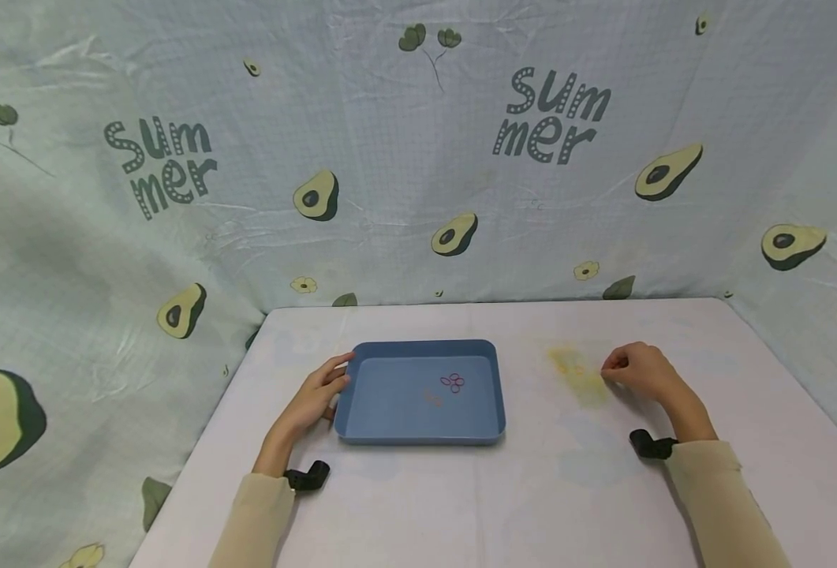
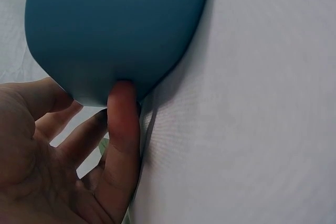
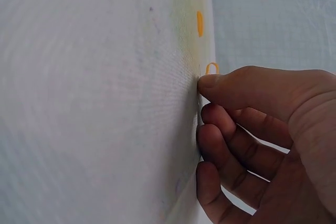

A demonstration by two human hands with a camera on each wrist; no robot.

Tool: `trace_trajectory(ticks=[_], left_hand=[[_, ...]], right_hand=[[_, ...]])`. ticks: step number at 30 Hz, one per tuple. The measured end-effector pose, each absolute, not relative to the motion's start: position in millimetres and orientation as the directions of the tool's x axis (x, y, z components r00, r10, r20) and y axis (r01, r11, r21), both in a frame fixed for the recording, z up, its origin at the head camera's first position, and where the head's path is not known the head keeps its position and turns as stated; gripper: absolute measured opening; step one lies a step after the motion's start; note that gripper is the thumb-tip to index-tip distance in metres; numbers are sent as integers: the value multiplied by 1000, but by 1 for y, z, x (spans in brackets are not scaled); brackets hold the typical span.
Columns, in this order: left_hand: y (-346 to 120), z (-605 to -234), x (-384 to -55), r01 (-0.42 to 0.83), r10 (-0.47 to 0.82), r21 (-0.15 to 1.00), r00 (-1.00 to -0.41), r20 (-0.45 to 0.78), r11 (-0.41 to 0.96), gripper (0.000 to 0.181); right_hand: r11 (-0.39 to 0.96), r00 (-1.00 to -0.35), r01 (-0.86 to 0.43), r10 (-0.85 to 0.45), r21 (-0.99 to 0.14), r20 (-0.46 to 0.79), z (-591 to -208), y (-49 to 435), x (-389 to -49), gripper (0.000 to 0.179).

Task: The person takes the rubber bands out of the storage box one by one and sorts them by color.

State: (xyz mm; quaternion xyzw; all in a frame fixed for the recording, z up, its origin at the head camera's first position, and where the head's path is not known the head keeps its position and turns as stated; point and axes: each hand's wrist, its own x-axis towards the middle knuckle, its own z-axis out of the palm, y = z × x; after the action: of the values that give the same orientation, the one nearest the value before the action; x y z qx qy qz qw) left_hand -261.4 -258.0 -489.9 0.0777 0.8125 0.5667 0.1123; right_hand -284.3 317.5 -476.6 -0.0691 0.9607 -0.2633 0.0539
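My left hand [image 1: 316, 394] is at the left side of a blue tray [image 1: 418, 439], its fingers along the rim and outer wall. In the left wrist view the thumb [image 2: 124, 124] presses that outer wall. Inside the tray lie several red rubber bands [image 1: 453, 377] and some faint orange bands [image 1: 433, 397]. To the right, my right hand [image 1: 644, 371] is low at the tabletop, thumb and forefinger pinched together. A thin yellow rubber band [image 3: 212, 64] loops up from behind the thumb tip in the right wrist view. Other yellow bands [image 3: 199, 23] lie beyond the fingertips.
A pale cloth covers the table [image 1: 532, 505], with a yellowish patch [image 1: 588, 388] beside the right hand. Behind and to the left hangs a curtain [image 1: 390, 142] printed with avocados. Each wrist wears a black camera [image 1: 309, 476].
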Motion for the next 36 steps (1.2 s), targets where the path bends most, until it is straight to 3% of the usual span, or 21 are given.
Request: trace_trajectory(ticks=[36], left_hand=[[-257,-490,-263,-29,227,934,-967,-116,355,51]], right_hand=[[846,-987,-46,-121,-532,-107,-471,315,-285,22]])
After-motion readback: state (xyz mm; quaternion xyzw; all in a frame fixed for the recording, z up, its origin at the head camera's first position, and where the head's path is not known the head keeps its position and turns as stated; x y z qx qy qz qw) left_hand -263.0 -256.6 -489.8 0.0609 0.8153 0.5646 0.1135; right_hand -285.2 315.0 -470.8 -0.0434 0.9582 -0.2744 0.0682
